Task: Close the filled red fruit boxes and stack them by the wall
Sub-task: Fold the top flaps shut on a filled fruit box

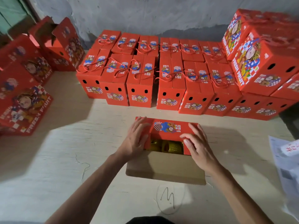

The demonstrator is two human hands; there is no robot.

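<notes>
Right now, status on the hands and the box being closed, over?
Left hand and right hand flat on side flaps of the open red cardboard fruit box. Far flap down, near brown flap open; yellow netted fruit showing. Nothing obstructing.

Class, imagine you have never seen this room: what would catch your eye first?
Probably the rows of closed red boxes with cord handles along the wall. Next, the left hand and right hand pressing flaps on an open box in front, yellow fruit showing inside.
</notes>
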